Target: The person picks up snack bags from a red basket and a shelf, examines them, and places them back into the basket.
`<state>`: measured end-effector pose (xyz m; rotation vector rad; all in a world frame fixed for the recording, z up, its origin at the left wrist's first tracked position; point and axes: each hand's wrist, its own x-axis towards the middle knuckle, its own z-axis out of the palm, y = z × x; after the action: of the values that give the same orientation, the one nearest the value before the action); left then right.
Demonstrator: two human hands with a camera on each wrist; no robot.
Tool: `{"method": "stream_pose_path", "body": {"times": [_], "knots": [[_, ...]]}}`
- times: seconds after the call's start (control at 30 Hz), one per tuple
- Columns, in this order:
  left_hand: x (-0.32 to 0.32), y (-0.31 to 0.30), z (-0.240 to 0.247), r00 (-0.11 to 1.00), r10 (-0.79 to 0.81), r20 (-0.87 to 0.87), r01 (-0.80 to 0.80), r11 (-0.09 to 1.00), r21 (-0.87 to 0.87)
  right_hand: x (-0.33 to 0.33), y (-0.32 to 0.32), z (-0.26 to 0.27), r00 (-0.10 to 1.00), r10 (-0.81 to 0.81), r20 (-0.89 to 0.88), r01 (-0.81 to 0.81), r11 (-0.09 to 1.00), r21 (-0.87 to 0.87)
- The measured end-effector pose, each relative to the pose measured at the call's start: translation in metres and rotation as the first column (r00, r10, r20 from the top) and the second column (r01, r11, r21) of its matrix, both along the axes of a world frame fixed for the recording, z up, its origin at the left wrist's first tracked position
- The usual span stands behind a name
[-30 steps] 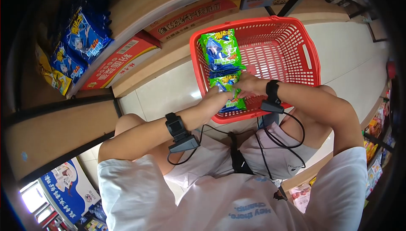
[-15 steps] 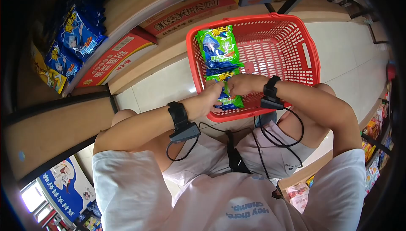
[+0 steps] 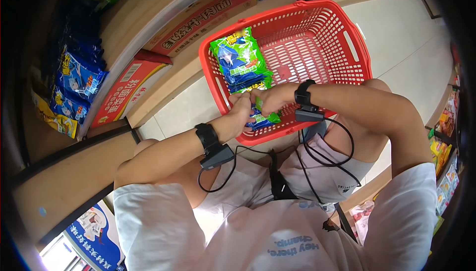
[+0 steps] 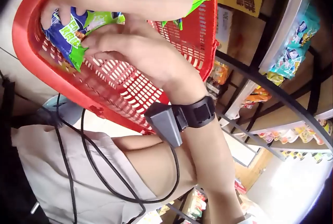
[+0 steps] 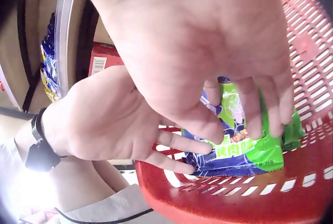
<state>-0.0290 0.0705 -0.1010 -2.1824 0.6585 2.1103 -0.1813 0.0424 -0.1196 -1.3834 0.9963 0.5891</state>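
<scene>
Fingers [image 5: 252, 110] touch packet [image 5: 264, 155] — rim [image 3: 273, 136] close, basket floor [image 3: 291, 54] alongside.

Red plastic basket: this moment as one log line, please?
left hand: touching glossy green-and-blue snack packet | right hand: touching same packet | packet: inside red plastic basket | beside it: similar packet

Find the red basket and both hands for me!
Basket [image 3: 275, 134]: head view, on its near rim.
Left hand [image 3: 238, 115]: head view, near its middle.
Right hand [image 3: 277, 97]: head view, near its middle.

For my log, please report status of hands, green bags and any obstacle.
Left hand, right hand touching nearest green bag. Bag inside red basket. No obstacle visible.
</scene>
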Motion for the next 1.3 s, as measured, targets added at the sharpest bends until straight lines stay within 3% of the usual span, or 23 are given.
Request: {"method": "stream_pose_path", "body": {"times": [0.17, 0.37, 0.57, 0.67, 0.77, 0.87, 0.97, 1.13, 1.3], "knots": [[-0.004, 0.0, -0.001, 1.0, 0.003, 0.021, -0.003, 1.0, -0.005, -0.001, 0.006, -0.018, 0.999, -0.014, 0.045, 0.016, 0.998, -0.059], [-0.005, -0.002, -0.005, 0.999, 0.023, 0.028, -0.024, 0.999, 0.028, -0.006, 0.003, 0.005, 0.984, -0.162, 0.072, 0.158, 0.986, 0.058], [-0.003, -0.002, -0.008, 1.0, 0.008, 0.008, -0.009, 1.0, 0.029, -0.005, 0.007, -0.017, 0.973, -0.203, 0.107, 0.198, 0.979, 0.052], [-0.01, -0.001, 0.002, 0.999, 0.015, 0.052, -0.016, 1.0, 0.011, -0.009, 0.005, 0.002, 0.979, -0.175, 0.101, 0.174, 0.985, 0.019], [-0.009, 0.002, -0.005, 0.998, -0.014, 0.054, 0.016, 1.0, -0.025, -0.007, -0.01, -0.009, 0.993, -0.055, 0.105, 0.048, 0.996, 0.072], [-0.018, 0.011, 0.012, 0.997, -0.022, 0.079, 0.031, 0.993, -0.116, -0.011, -0.013, 0.003, 0.991, -0.107, 0.08, 0.104, 0.994, 0.04], [-0.026, 0.015, 0.026, 0.999, -0.023, 0.042, 0.029, 0.989, -0.143, -0.016, -0.016, 0.019, 0.992, -0.09, 0.085, 0.079, 0.989, 0.122], [-0.032, -0.007, 0.052, 0.972, -0.062, -0.225, 0.018, 0.981, -0.195, -0.032, -0.031, 0.066, 0.985, -0.076, 0.152, 0.05, 0.984, 0.169], [-0.047, -0.039, 0.094, 0.918, -0.026, -0.397, -0.105, 0.947, -0.304, -0.056, -0.05, 0.104, 0.92, -0.306, 0.245, 0.322, 0.946, -0.026]]}}
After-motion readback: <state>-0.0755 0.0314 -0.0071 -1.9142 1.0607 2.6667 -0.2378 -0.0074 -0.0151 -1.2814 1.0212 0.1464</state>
